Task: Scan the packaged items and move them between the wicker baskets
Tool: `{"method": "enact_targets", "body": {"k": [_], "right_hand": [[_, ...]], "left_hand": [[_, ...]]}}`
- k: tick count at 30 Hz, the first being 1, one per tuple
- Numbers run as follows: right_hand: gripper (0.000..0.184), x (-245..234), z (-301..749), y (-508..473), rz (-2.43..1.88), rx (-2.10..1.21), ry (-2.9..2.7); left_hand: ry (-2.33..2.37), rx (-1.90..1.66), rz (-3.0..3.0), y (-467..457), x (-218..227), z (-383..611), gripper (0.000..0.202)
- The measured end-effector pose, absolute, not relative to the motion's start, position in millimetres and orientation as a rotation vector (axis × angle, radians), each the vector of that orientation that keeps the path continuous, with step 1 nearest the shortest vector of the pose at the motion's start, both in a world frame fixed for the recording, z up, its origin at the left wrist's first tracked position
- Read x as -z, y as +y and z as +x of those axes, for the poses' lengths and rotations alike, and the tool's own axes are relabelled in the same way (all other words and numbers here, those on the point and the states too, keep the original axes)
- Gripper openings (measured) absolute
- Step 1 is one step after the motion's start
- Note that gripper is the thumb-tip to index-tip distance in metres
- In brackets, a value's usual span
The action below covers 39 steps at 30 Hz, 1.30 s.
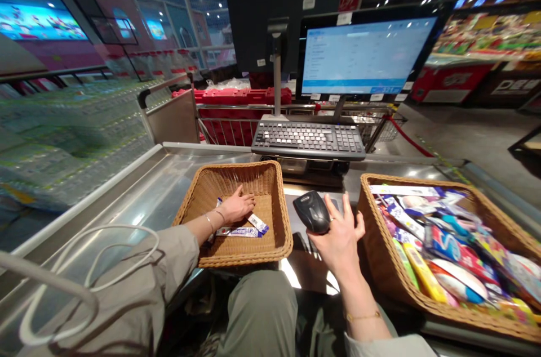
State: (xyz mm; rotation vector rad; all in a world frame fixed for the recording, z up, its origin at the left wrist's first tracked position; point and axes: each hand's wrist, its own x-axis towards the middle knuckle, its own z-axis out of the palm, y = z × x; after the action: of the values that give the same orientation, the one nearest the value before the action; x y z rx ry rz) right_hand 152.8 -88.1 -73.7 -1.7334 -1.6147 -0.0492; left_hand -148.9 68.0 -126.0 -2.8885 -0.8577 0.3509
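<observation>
My left hand (237, 206) reaches into a brown woven basket (194, 258), palm down with its fingers spread. Beside and below its fingers, several slim white-and-purple packets (240, 231) lie on the basket floor; some are partly covered by the hand. My right hand (341, 236) is at a black handheld barcode scanner (311, 212), which sits against its thumb side. The thumb and the scanner's handle are hidden, while the other fingers stretch out past the scanner. A second woven basket (367, 216), just right of this hand, is heaped with colourful packaged goods (443, 244).
A keyboard (310, 138) and a lit monitor (366, 58) stand behind the metal counter (169, 177). White cable (91, 272) loops over the left side. A shopping cart (228, 123) and red crates (243, 96) are beyond, with stacked bottle packs (76, 132) at left.
</observation>
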Motion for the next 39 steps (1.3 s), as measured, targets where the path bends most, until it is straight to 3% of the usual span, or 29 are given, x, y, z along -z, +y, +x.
{"method": "enact_targets", "body": {"k": [11,27,39], "right_hand": [[0.023,73.6,151.9,-87.9,-1.742,0.021,-1.604],[0.025,79.9,149.9,-86.8,-1.745,-0.007,-1.649],[0.03,72.2,143.1,-92.8,-1.737,0.012,-1.618]], "left_hand": [[-0.911,-0.291,-2.809,66.8,105.5,-145.2,0.002],[-1.313,0.154,-2.449,24.4,41.7,-130.9,0.03],[-1.35,0.465,-2.33,6.8,16.5,-118.0,0.033]]}}
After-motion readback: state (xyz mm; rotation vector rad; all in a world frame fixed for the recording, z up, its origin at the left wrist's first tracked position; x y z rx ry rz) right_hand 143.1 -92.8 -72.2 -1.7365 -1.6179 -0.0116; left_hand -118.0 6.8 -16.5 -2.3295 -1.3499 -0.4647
